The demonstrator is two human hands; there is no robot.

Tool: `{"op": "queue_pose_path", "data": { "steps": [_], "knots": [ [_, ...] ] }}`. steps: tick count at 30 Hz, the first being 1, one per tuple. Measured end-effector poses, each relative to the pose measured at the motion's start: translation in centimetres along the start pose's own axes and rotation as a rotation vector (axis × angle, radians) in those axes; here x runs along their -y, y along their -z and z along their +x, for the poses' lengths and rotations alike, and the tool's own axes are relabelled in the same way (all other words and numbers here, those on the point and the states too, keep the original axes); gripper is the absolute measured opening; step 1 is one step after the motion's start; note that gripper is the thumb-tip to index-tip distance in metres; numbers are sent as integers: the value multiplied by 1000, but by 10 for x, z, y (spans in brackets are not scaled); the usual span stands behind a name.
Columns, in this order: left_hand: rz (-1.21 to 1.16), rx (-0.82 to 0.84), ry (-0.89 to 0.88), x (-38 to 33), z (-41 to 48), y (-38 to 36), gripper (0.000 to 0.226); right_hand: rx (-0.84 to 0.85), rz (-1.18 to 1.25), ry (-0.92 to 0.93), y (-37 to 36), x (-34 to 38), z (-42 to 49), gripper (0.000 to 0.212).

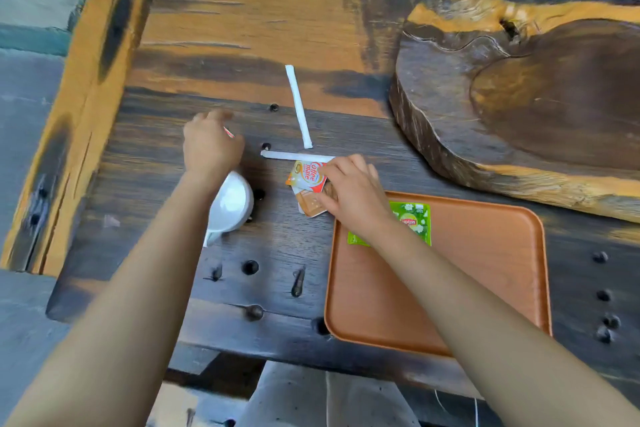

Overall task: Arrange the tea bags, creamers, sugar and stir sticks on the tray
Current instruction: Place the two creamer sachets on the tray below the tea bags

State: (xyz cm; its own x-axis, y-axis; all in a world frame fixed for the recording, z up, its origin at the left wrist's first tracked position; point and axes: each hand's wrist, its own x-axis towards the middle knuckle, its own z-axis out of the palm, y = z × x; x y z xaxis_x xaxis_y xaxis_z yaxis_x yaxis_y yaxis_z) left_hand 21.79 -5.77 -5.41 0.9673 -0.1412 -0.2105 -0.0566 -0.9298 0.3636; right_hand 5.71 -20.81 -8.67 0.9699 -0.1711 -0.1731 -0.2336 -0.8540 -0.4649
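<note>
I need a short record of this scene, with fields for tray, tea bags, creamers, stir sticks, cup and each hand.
tray: orange, on the table
tea bags: green, on tray, partly under right arm
creamers: on table, left of tray
stir sticks: two, wrapped, on table
cup: white, tilted
left hand: holds a small packet, kind unclear
right hand: on the creamers

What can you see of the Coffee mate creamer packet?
The Coffee mate creamer packet is a small flat sachet, glossy, orange and white with red lettering, printed face up. It lies on the dark wooden table, just left of the tray, not on it. It overlaps a second packet beneath. The right hand has fingers on its right edge.
</note>
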Motion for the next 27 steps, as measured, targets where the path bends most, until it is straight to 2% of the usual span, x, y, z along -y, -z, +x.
{"op": "queue_pose_path", "data": {
  "steps": [2, 5, 11, 14, 17, 20, 22, 24, 27],
  "knots": [
    [61, 75, 92, 18, 20, 3, 51, 47, -14, -6, -7, 10, 14, 43],
    [122, 176, 132, 40, 32, -2, 56, 46, -12, -37, -13, 19, 24, 40],
    [60, 151, 120, 53, 47, -9, 61, -7, -16, -39, -16, 23, 29, 34],
    [4, 176, 114, 52, 53, -9, 49, -58, 14, -30, -13, 24, 30, 26],
    [-53, 131, 40, 42, 49, -4, 34, -200, 73, -52, -4, 26, 24, 16],
    [-207, 61, 28, 28, 36, 11, 16, -315, 157, -98, 8, 25, 15, 13],
    [-416, 71, 60, 18, 19, 19, 7, -365, 262, -140, 16, 24, 6, 15],
    [-631, 136, 88, 6, -6, 21, 13, -430, 395, -179, 24, 24, -5, 16],
    [-805, 324, 105, -12, -46, 14, 24, -506, 547, -194, 35, 24, -26, 17]
  ]
}}
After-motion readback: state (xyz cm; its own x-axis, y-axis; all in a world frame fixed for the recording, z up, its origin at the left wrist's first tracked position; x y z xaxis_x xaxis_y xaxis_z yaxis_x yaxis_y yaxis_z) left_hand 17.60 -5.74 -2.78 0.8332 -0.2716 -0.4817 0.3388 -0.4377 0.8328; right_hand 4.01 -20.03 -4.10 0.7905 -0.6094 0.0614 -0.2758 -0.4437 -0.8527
